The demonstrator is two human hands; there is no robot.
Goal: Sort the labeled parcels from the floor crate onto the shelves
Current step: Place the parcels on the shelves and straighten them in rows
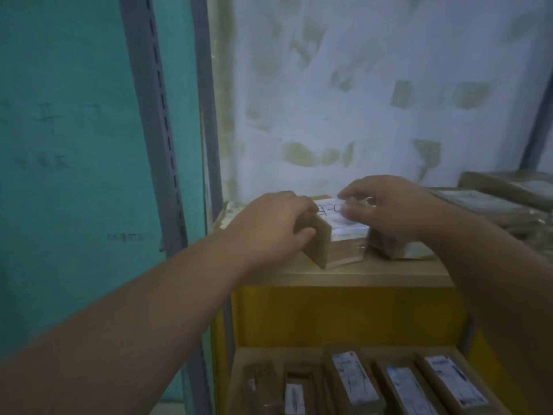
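Note:
A small brown cardboard parcel (338,241) with a white handwritten label on top rests on the wooden shelf board (359,275). My left hand (275,226) grips its left end, thumb on the near face. My right hand (386,208) lies over its right side, fingertips on the label. A second brown parcel (389,248) sits right beside it, partly hidden under my right wrist.
Flat wrapped parcels (490,205) are stacked at the right of the shelf. Grey slotted uprights (155,121) stand at the left against a teal wall. Below, a lower shelf holds several labeled parcels (356,384) in a row, behind a yellow panel (344,313).

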